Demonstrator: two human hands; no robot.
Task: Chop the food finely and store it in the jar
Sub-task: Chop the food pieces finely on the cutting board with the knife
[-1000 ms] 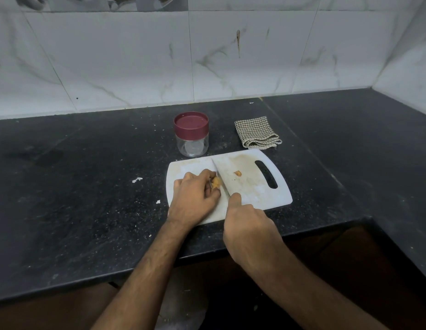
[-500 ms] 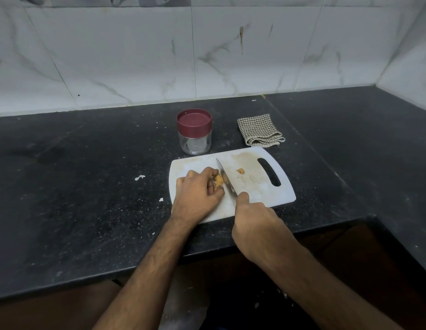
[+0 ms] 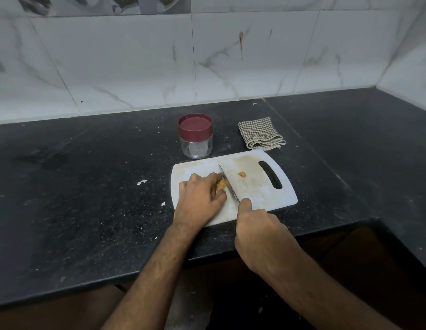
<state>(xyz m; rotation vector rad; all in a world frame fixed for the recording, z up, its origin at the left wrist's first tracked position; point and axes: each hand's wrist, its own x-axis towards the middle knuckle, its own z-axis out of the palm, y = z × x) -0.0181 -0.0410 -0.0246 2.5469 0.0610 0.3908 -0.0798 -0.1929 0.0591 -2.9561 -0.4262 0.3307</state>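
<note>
A white cutting board (image 3: pixel 259 189) lies on the black counter. My left hand (image 3: pixel 200 198) pins a small tan piece of food (image 3: pixel 220 185) to the board, fingers curled over most of it. My right hand (image 3: pixel 257 231) grips the handle of a knife (image 3: pixel 227 182), whose blade rests against the food's right side. A small cut-off bit (image 3: pixel 242 174) lies alone on the board to the right of the blade. Just behind the board stands a clear jar (image 3: pixel 195 136) with a maroon lid screwed on; it looks empty.
A folded checked cloth (image 3: pixel 260 133) lies behind the board's right end. The counter (image 3: pixel 88 198) carries white crumbs left of the board. A marble-tiled wall (image 3: pixel 207 55) backs the counter, which turns a corner at the right. The counter's front edge runs under my forearms.
The knife blade has shifted slightly along the food while the left hand keeps holding it. The view has drifted a little; the jar, cloth and board stay where they were.
</note>
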